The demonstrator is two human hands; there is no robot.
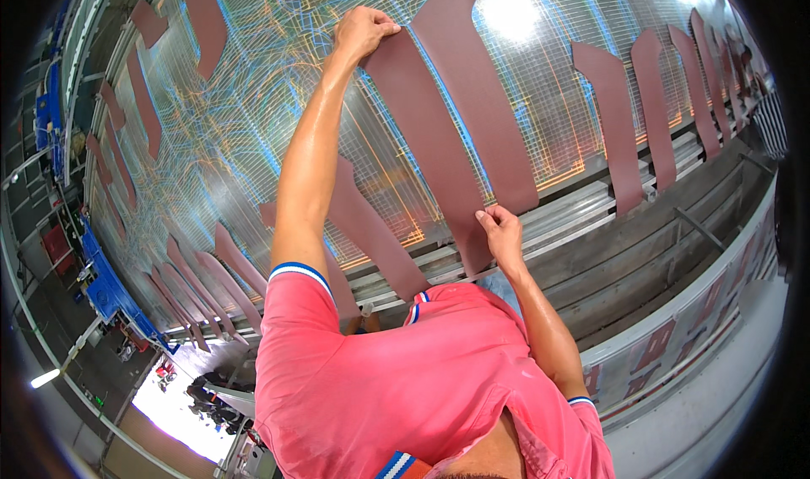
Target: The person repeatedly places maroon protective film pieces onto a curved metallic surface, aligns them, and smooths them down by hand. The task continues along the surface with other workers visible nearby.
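Observation:
Two long maroon flat pieces, one [422, 141] on the left and one [477, 99] on the right, lie side by side on a grey board printed with coloured grid lines [561, 99]. My left hand [361, 36], arm stretched far up, pinches the top corner of the left piece. Lower down, my right hand [502, 230] is closed in a pinch at that piece's right edge, near the narrow gap between the two. More maroon pieces [371, 226] lie just left of them, partly hidden by my left arm and pink shirt.
Further maroon pieces [616, 141] line the board on both sides. Metal rails [574, 217] run along its near edge, with a grey slatted trough [675, 259] at the right. Blue metal equipment [110, 285] and a bright opening [181, 407] show at the left.

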